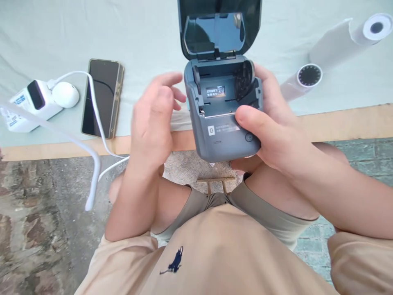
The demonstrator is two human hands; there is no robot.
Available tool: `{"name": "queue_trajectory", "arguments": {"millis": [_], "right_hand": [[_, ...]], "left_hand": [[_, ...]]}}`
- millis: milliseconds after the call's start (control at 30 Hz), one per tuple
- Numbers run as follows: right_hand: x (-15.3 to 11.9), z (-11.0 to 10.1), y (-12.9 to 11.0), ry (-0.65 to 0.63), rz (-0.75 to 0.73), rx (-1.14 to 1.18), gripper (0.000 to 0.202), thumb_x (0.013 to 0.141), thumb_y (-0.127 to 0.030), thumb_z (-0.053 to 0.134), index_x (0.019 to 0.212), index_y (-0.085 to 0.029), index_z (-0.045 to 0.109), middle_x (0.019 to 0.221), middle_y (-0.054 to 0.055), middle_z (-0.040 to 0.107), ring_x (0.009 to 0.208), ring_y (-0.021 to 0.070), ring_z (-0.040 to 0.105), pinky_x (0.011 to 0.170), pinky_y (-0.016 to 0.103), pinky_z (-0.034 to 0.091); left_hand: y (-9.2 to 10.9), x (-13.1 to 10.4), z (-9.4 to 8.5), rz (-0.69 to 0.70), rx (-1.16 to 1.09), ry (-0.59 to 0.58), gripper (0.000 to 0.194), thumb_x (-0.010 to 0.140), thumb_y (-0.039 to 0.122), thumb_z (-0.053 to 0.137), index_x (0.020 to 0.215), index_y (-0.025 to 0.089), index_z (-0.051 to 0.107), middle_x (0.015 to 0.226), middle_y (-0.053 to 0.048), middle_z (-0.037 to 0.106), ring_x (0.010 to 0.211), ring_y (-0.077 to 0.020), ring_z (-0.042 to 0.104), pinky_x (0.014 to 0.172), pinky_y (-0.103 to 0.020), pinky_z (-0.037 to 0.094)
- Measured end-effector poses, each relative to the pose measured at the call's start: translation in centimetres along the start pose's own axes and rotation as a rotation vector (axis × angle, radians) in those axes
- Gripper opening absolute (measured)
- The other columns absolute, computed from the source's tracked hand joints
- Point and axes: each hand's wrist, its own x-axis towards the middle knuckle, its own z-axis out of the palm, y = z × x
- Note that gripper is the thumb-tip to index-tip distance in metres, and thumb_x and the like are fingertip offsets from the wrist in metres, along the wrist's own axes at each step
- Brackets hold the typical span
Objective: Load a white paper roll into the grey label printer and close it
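Observation:
A dark blue-grey label printer (225,131) is held over the table's front edge with its lid raised. In the lid sits a clear window, and the paper bay below shows a small printed sticker and no roll. My right hand (273,114) grips the printer's right side, thumb on the front rim and fingers behind it. Just off the printer's left side is my left hand (156,114), its fingers bent and apart with nothing between them. Its fingertips come close to the casing; whether they touch it I cannot tell.
On the left lie a smartphone (101,98) and a white power strip (33,106) with a round plug (65,95). A white cable (97,108) crosses the phone and hangs over the edge. Two white paper rolls (302,82) (368,32) lie at the right.

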Motion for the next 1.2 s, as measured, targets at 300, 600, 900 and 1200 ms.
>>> {"name": "queue_trajectory", "arguments": {"millis": [300,600,900,1200], "right_hand": [[-0.4,-0.2,-0.6,0.025,0.097,0.005,0.070,0.086,-0.050,0.059,0.142,-0.029,0.024,0.143,-0.002,0.044,0.133,0.0139,0.048,0.090,0.020,0.060],[-0.8,0.3,-0.7,-0.030,0.019,-0.128,0.073,0.087,-0.046,0.059,0.147,-0.025,0.021,0.149,0.000,0.038,0.143,0.0177,0.037,0.114,0.032,0.050],[-1.1,0.1,-0.4,-0.038,0.041,-0.101,0.075,0.086,-0.044,0.062,0.147,-0.029,0.022,0.149,0.000,0.039,0.141,0.0192,0.041,0.101,0.028,0.059],[-1.1,-0.1,-0.7,-0.069,0.051,-0.080,0.078,0.087,-0.040,0.060,0.149,-0.027,0.015,0.153,-0.001,0.034,0.145,0.0175,0.035,0.109,0.030,0.055]], "left_hand": [[-2.5,1.2,-8.0,0.095,1.048,0.310,0.049,0.077,0.032,0.054,0.124,0.017,0.060,0.111,-0.009,0.063,0.095,-0.0232,0.062,0.092,-0.048,0.048],[-3.0,4.1,-10.8,-0.306,1.257,0.492,0.097,0.057,0.001,0.062,0.146,0.006,0.023,0.147,-0.016,0.040,0.143,-0.0340,0.034,0.121,-0.054,0.026],[-2.4,4.3,-11.2,-0.164,1.433,0.427,0.071,0.058,0.006,0.070,0.126,0.009,0.047,0.123,-0.012,0.062,0.123,-0.0411,0.057,0.104,-0.060,0.046],[-3.1,5.2,-10.3,-0.122,1.335,0.475,0.071,0.065,0.016,0.070,0.131,0.011,0.044,0.112,-0.009,0.065,0.116,-0.0354,0.062,0.104,-0.056,0.048]]}}
